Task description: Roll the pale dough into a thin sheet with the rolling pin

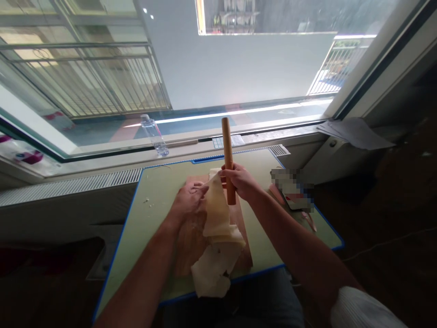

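A long, thin sheet of pale dough [218,212] runs down the middle of a wooden board [191,243]. Its lower part is folded over itself and hangs past the table's near edge, with a small ragged hole in it. At the sheet's upper left edge, my left hand [191,198] is closed with the dough between thumb and fingers. My right hand [241,180] grips a wooden rolling pin [227,146], held nearly upright above the board. The fingertips of that hand also meet the upper right corner of the dough; whether they pinch it is hard to see.
The board lies on a green folding table [157,182] with a blue rim. A phone-like device, partly blurred out, [292,191] rests at the table's right side. Beyond the table, a clear bottle [155,136] stands on the window sill, and papers [355,133] lie at its right end.
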Tool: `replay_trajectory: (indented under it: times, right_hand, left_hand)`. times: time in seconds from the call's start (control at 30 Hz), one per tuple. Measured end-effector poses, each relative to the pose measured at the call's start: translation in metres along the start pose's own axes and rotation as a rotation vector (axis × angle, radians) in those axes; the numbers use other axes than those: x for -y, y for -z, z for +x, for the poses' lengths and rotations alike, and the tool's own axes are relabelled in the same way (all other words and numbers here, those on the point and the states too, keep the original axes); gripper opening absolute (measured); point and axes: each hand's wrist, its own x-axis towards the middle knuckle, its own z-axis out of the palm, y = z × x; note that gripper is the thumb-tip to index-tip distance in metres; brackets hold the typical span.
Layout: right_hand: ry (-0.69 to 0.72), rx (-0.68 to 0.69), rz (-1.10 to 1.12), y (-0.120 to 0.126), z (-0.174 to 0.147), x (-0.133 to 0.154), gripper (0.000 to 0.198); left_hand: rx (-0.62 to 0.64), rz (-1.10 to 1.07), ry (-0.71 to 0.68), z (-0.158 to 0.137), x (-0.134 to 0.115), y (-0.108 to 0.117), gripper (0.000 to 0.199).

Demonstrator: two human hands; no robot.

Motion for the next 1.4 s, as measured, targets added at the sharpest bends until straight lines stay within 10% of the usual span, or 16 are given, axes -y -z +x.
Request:
replay_trajectory:
  times: [0.17,0.47,0.7,0.93,1.13,1.4]
  right_hand:
    - [0.043,-0.043,-0.065,0.007,0.009,0.006,0.025]
    - [0.026,-0.200,-0.511,0.025,0.051,0.015,0.024]
    - [0.206,-0.266,-1.025,0.033,0.028,0.016,0.021]
    - [0.116,-0.054,-1.212,0.043,-0.009,0.004,0.015]
    - [0.143,0.076,-1.299,0.045,-0.032,-0.005,0.021]
    - [0.343,0.087,-1.397,0.041,-0.008,-0.015,0.033]
  left_hand:
    - [-0.038,-0.310,-0.055,0.012,-0.009,-0.016,0.080]
    - [-0.188,-0.079,-0.221,0.067,-0.011,-0.044,0.032]
    - [-0.152,0.209,-0.356,0.071,-0.002,-0.029,0.049]
    - [-0.083,0.272,-0.299,0.082,0.003,0.001,0.037]
    - [-0.483,0.395,-0.334,0.054,0.002,0.028,0.031]
    - [-0.294,0.758,-0.398,0.017,0.010,-0.008,0.033]
